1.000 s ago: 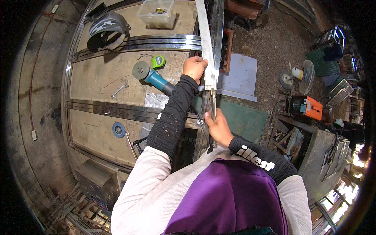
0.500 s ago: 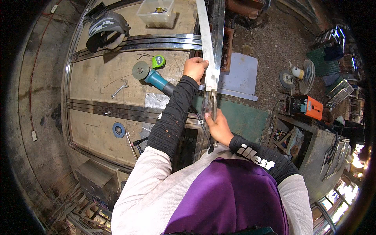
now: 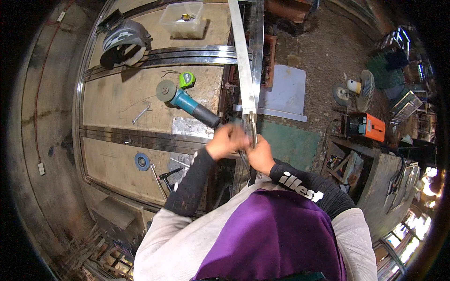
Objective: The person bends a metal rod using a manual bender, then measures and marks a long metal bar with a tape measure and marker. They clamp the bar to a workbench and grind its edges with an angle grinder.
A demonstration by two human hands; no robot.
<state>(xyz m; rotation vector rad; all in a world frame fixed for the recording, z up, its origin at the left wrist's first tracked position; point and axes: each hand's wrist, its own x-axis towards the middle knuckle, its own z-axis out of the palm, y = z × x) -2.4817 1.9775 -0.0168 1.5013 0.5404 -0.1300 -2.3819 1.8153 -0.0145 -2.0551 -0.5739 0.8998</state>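
A long flat silver metal bar (image 3: 243, 61) runs away from me, along the frame's right side. At its near end is a slim metal plier-like tool (image 3: 253, 122), gripped by my right hand (image 3: 260, 155), fingers wrapped around it. My left hand (image 3: 227, 142) is beside that tool, close to the right hand and smeared by motion. Whether its fingers hold anything is unclear. An angle grinder (image 3: 190, 104) with a teal body lies just beyond the left hand, its disc pointing left. Past it sits a green tape measure (image 3: 187, 79).
Shiny metal rails (image 3: 197, 55) cross the wooden board. A wrench (image 3: 141, 114), blue-rimmed disc (image 3: 142, 161) and black-handled tool (image 3: 169, 174) lie at left. Farther off are a welding helmet (image 3: 125, 43) and plastic box (image 3: 183, 21). An orange machine (image 3: 365, 127) and fan (image 3: 366, 88) stand at right.
My left hand has let go of the metal bar and moved back toward me, beside the right hand. The right hand keeps its grip on the tool.
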